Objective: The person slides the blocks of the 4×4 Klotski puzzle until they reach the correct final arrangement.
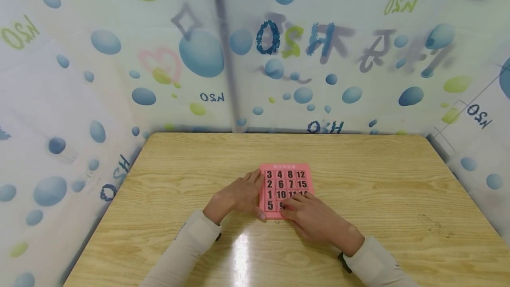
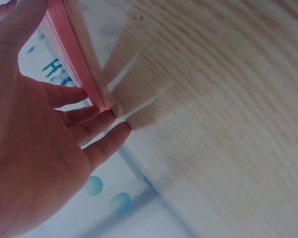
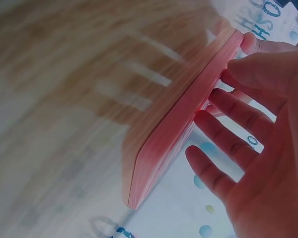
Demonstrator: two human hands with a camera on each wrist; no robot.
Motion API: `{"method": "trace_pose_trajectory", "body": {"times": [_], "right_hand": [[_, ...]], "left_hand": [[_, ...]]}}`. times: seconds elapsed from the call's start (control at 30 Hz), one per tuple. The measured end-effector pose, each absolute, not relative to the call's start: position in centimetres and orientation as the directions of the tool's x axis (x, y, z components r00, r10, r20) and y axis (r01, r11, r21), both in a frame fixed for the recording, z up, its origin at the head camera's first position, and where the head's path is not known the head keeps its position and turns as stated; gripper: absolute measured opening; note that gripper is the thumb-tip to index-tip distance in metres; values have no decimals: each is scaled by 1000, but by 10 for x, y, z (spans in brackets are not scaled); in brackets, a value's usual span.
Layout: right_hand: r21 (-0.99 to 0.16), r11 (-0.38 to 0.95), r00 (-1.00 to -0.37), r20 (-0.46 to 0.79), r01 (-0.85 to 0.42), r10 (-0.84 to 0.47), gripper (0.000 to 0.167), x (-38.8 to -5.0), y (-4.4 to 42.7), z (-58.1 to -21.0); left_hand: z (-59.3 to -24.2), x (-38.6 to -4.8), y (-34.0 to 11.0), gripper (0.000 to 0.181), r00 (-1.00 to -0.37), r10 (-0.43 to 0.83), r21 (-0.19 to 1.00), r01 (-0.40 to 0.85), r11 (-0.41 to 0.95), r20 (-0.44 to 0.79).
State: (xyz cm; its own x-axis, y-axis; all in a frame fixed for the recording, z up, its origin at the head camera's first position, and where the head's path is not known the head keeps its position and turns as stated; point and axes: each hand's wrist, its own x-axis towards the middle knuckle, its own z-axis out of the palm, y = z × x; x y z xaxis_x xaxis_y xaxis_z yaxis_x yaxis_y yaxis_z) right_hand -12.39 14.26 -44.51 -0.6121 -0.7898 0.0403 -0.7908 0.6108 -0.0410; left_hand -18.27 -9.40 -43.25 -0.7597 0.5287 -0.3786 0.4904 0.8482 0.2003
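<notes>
A pink number sliding puzzle (image 1: 284,167) lies flat on the wooden table. Its top rows read 3 4 8 12 and 2 6 7 15; the third begins 1, 10, 11, the fourth 5, with a 9 partly covered. My left hand (image 1: 241,195) rests along the puzzle's left edge, thumb at the lower left corner. In the left wrist view its fingers (image 2: 102,126) touch the pink side and the tabletop. My right hand (image 1: 314,218) is over the lower right tiles, hiding several. The right wrist view shows its fingers (image 3: 228,131) extended and slightly bent over the board.
The light wooden table (image 1: 191,154) runs back to a fabric wall (image 1: 255,87) printed with blue and green drops and lettering. Side panels of the same fabric stand left and right. A glare patch (image 1: 241,256) lies on the table's near part.
</notes>
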Motion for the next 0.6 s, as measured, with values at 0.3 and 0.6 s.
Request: {"method": "trace_pose_trajectory", "body": {"times": [0.3,0.6], "right_hand": [[-107,635,-642,50,-765,-765,30,-126,148,-442],[-78,660,-664,31,-747,-747,24,-131,165,-438]], "left_hand": [[-434,-183,-94,128,-753,541,204,503,840,-374],[-435,-184,-95,128,-759,532,209,490,846,-376]]}}
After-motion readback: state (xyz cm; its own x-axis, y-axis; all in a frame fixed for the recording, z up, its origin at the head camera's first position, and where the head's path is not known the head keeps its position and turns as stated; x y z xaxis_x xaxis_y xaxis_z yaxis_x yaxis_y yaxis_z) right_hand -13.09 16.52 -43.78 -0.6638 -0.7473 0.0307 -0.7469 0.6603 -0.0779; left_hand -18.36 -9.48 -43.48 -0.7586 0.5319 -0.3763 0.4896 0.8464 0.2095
